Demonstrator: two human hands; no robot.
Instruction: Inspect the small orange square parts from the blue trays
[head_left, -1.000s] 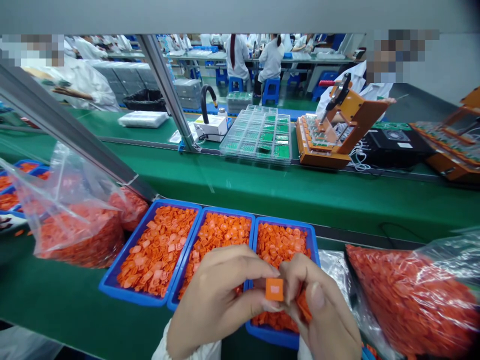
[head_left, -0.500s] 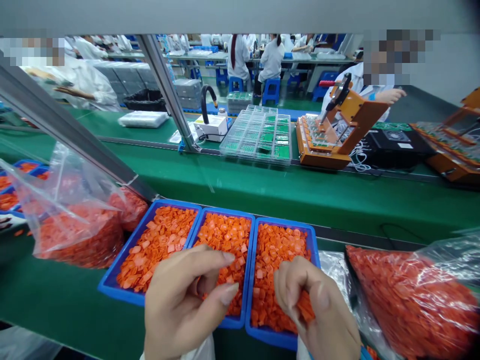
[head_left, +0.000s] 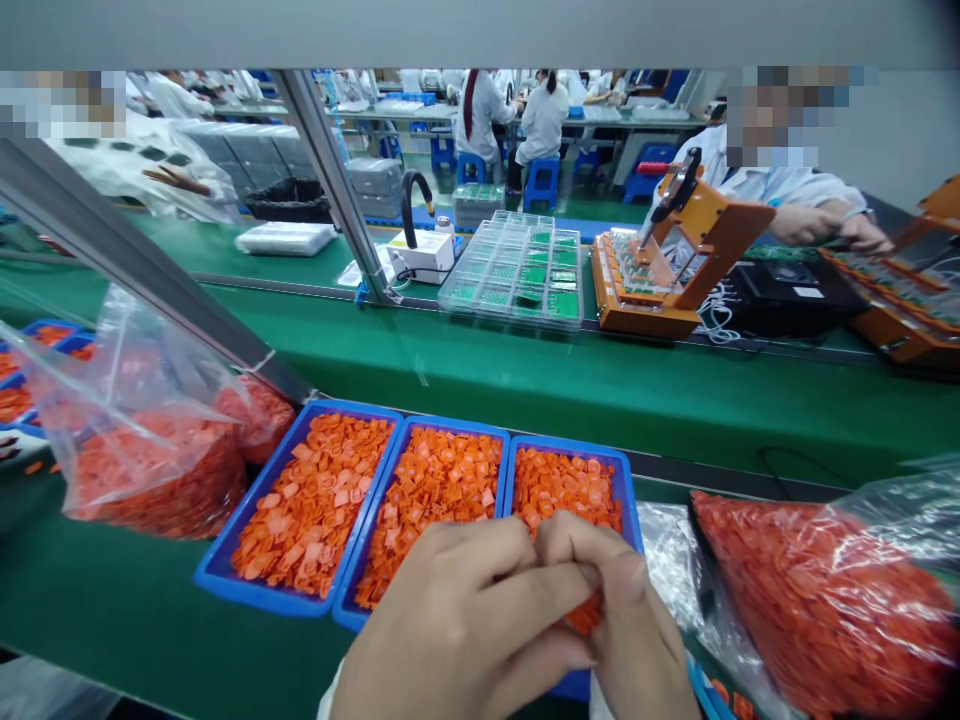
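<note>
My left hand (head_left: pixel 465 625) has its fingers bent and brought together against my right hand, over the right-hand blue tray (head_left: pixel 630 490). Whatever its fingertips pinch is hidden. My right hand (head_left: pixel 637 625) is curled closed round small orange plastic pieces (head_left: pixel 585 612), which show between the two hands. Loose orange pieces of the same kind fill that tray, the middle blue tray (head_left: pixel 457 425) and the left blue tray (head_left: pixel 259 592). My hands cover the near part of the right tray and a corner of the middle one.
Clear bags of orange pieces stand at left (head_left: pixel 157 470) and right (head_left: pixel 832 590). A metal post (head_left: pixel 187 290) slants down beside the trays. Beyond are clear plastic trays with green boards (head_left: pixel 517 270), an orange fixture (head_left: pixel 660 290) and co-workers in white coats.
My left hand has moved right, its fingers closing from apart to meet my right hand. The right hand stays curled. Across the bench, a co-worker's hands have shifted to the right.
</note>
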